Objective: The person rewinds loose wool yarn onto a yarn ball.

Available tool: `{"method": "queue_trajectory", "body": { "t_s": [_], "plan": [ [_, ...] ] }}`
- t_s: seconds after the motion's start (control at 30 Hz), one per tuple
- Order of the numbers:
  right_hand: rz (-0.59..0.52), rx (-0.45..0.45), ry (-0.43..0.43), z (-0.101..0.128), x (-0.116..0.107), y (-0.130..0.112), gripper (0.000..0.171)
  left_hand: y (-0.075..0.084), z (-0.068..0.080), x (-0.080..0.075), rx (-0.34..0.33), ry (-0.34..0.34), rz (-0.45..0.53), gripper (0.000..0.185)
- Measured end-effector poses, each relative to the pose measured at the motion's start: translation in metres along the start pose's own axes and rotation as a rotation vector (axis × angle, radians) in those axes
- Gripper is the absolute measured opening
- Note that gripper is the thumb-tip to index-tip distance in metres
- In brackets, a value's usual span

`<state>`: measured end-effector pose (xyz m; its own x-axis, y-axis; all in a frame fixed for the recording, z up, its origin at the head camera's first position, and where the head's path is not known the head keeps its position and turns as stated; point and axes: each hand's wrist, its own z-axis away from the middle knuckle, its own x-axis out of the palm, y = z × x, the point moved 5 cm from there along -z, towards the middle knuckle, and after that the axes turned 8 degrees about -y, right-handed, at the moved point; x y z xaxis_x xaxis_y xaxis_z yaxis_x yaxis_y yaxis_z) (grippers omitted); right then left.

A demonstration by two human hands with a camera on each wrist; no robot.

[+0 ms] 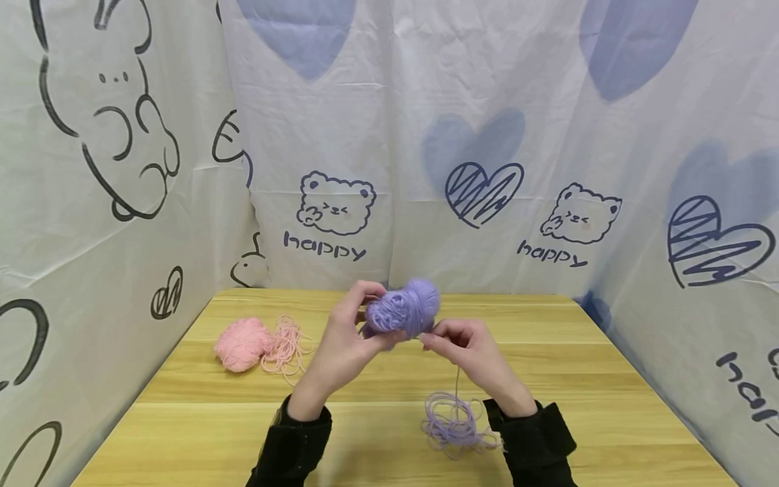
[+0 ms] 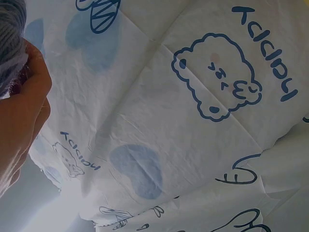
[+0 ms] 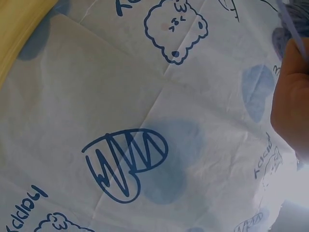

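Note:
A ball of purple yarn (image 1: 404,310) is held up above the table by my left hand (image 1: 348,341), with the fingers behind it and the thumb along its underside. Close against the ball's lower right, my right hand (image 1: 471,348) pinches the purple strand between thumb and fingertips. From there the strand (image 1: 458,382) hangs down to a loose heap of purple yarn (image 1: 453,425) on the table. The left wrist view catches part of the ball (image 2: 10,43) in the fingers at its left edge. In the right wrist view the strand (image 3: 292,26) crosses in front of the ball.
On the left of the wooden table (image 1: 365,433) lies a ball of pink yarn (image 1: 242,345), with loose pink strands (image 1: 285,346) beside it. White printed curtains (image 1: 414,237) enclose the table at the back and both sides.

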<state>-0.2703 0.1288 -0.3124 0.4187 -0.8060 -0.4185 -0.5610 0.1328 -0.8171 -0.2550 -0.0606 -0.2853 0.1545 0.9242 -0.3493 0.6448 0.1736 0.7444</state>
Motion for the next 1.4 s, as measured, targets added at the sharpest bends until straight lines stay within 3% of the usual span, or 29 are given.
{"method": "queue_trajectory", "body": {
  "t_s": [0.37, 0.67, 1.0, 1.17, 1.4],
  "plan": [
    [0.035, 0.014, 0.081, 0.005, -0.008, -0.004, 0.014, 0.001, 0.0, 0.005, 0.048, -0.026, -0.183, 0.054],
    [0.024, 0.002, 0.115, 0.008, -0.017, -0.006, 0.01, -0.001, -0.001, 0.009, 0.069, -0.069, -0.279, 0.052],
    [0.01, 0.018, 0.161, 0.012, -0.022, -0.01, 0.008, -0.003, 0.0, 0.017, 0.053, -0.204, -0.319, 0.052],
    [-0.001, 0.036, 0.169, 0.012, -0.023, -0.009, 0.007, -0.002, 0.001, 0.021, 0.094, -0.289, -0.292, 0.051],
    [-0.005, 0.034, 0.153, 0.012, -0.023, -0.009, 0.007, 0.004, 0.003, 0.019, 0.177, -0.34, -0.204, 0.05]
  ]
}}
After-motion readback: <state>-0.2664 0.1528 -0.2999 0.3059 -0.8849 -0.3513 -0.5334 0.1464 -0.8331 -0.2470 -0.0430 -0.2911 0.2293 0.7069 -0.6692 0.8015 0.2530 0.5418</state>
